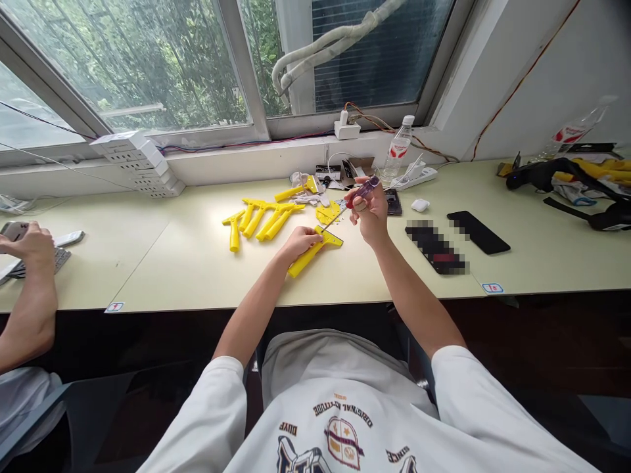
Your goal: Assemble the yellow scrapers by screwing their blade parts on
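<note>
My right hand grips a screwdriver by its dark red, translucent handle, its thin shaft slanting down to the left. The tip meets the head of a yellow scraper lying on the table. My left hand is closed on that scraper near its head, fingertips beside the screwdriver tip; what else they may pinch is too small to make out. To the left lie several more yellow scrapers. Behind my hands are flat yellow pieces and another scraper on a pale cloth.
Two dark phones lie to the right, near a small white case. A water bottle and a power strip stand at the back. A co-worker's arm is at the far left, near stacked white boxes.
</note>
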`<state>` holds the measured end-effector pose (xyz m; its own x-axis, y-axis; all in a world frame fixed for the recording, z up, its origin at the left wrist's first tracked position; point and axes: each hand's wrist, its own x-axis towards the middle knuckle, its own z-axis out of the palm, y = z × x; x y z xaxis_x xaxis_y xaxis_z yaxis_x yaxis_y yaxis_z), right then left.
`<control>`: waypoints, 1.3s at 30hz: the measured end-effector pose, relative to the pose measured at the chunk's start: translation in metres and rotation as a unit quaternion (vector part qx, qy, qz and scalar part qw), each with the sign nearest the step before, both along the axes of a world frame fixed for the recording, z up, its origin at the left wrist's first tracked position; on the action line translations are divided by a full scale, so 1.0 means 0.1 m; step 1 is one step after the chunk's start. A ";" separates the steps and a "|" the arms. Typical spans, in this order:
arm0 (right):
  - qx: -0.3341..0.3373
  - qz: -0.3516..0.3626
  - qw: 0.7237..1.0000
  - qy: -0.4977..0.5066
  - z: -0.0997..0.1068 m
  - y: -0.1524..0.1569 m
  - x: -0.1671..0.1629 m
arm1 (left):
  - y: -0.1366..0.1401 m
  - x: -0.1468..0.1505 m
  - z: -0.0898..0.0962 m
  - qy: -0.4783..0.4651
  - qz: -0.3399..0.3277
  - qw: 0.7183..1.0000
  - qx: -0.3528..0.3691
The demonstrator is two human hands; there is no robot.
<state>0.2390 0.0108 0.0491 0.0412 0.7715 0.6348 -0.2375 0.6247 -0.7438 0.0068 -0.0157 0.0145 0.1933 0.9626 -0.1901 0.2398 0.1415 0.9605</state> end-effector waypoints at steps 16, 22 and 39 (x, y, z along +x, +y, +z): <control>0.003 -0.023 0.999 0.024 -0.01 0.01 -0.02 | 0.17 -0.06 -0.21 -0.010 -0.038 0.999 -0.015; 0.012 -0.014 1.000 -0.010 0.04 -0.02 0.01 | 0.12 -0.03 -0.13 -0.006 -0.024 0.999 -0.030; 0.023 -0.086 0.996 0.001 0.01 -0.03 -0.03 | -0.01 0.04 0.02 -0.034 -0.010 0.999 -0.039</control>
<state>0.2361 0.0074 0.0502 0.1714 0.7234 0.6688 -0.1258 0.6894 -0.7134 0.0108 -0.0167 0.0167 0.2280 0.9411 -0.2497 0.1776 0.2119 0.9610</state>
